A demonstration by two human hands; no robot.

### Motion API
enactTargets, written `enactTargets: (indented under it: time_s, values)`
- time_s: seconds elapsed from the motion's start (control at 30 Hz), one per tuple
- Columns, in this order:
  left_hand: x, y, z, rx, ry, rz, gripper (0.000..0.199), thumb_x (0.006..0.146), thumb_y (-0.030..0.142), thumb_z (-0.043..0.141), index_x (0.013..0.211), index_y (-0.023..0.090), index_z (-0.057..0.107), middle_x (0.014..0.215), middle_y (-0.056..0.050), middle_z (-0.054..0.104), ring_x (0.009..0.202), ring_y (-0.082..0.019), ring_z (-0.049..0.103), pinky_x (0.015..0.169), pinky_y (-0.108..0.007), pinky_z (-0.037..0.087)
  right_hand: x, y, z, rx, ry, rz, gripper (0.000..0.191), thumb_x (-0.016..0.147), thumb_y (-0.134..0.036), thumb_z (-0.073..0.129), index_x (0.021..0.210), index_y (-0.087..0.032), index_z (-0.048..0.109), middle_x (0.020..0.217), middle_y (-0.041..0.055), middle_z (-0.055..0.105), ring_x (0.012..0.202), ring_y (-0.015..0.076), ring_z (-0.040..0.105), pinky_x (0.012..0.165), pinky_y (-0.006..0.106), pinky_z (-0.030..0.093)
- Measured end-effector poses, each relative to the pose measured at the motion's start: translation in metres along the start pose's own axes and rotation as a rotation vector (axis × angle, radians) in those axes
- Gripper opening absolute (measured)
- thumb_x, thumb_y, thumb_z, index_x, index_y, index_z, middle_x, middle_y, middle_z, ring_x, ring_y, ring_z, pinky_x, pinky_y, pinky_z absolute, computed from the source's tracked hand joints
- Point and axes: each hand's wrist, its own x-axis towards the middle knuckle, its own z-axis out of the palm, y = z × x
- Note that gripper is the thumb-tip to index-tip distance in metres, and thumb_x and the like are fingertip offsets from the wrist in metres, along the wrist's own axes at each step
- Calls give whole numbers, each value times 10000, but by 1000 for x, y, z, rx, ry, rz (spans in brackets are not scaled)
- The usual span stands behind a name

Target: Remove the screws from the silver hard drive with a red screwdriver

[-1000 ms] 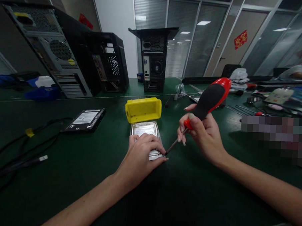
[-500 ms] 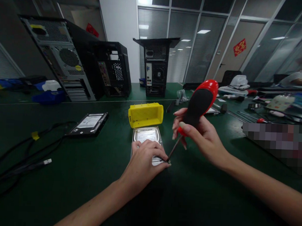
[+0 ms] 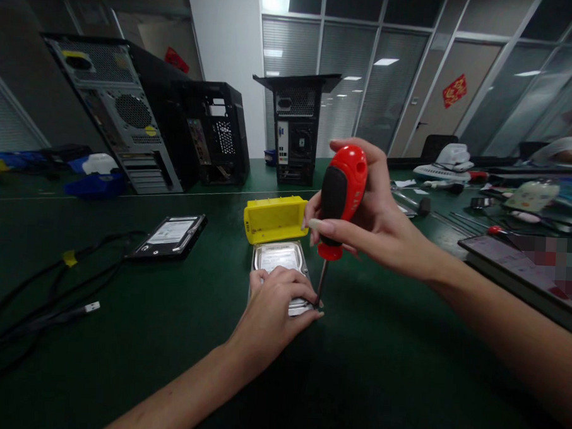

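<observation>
A silver hard drive (image 3: 280,255) lies flat on the green table, partly covered by my left hand (image 3: 277,302). The fingers of that hand are closed over the drive's near part, with thumb and fingertips at its near right corner. My right hand (image 3: 381,212) grips a red and black screwdriver (image 3: 344,185) by its handle. The shaft points down, nearly upright, and its tip meets the drive's near right corner beside my left fingertips. Whether a screw sits under the tip is hidden. Just beyond the drive stands a yellow plastic bin (image 3: 276,221), its open side facing me.
Another hard drive (image 3: 174,235) lies to the left, near black cables (image 3: 49,318). Computer cases (image 3: 296,133) stand along the back. At right are a notebook-like flat object (image 3: 515,269), several thin rods and assorted tools. A person (image 3: 568,148) is at the far right.
My right hand has shifted left and brought the screwdriver from a rightward lean to nearly upright. My left hand stays on the hard drive.
</observation>
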Motion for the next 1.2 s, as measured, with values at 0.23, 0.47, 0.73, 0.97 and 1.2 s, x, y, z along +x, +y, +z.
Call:
enactTargets:
  time_s: [0.23, 0.47, 0.73, 0.97, 1.2]
  values:
    - [0, 1, 0, -4, -6, -3, 60, 755, 250, 700, 810, 270, 686, 972, 35, 661, 966, -213, 541, 811, -382, 230, 7, -3, 0, -96, 57, -83, 699, 636, -215, 766, 1198, -345, 373, 899, -22, 612, 760, 163, 649, 658, 327, 573]
    - [1, 2, 0, 7, -3, -4, 33, 761, 247, 690, 787, 267, 685, 953, 37, 667, 951, -213, 544, 810, -380, 230, 13, -4, -2, 9, 60, 28, 438, 783, -289, 635, 1175, -317, 441, 874, -36, 584, 664, 96, 625, 430, 146, 473]
    - [1, 0, 1, 11, -14, -10, 49, 762, 244, 686, 797, 279, 686, 957, 50, 665, 953, -209, 545, 808, -379, 228, 21, -8, -9, 0, 4, 5, 373, 752, -244, 669, 1069, -251, 471, 861, -31, 600, 651, 98, 629, 389, 112, 401]
    - [1, 1, 0, 12, -10, -14, 32, 766, 249, 677, 789, 269, 688, 957, 32, 669, 950, -215, 548, 810, -386, 234, 21, -7, -13, -92, -29, -64, 365, 746, -231, 670, 1027, -248, 439, 889, -32, 598, 693, 92, 613, 442, 134, 442]
    - [0, 1, 1, 19, 8, -8, 49, 764, 251, 682, 804, 279, 680, 962, 41, 662, 953, -215, 547, 816, -398, 228, 21, -10, -13, -98, -69, -120, 377, 722, -163, 678, 953, -227, 387, 805, -84, 584, 742, 72, 613, 636, 198, 510]
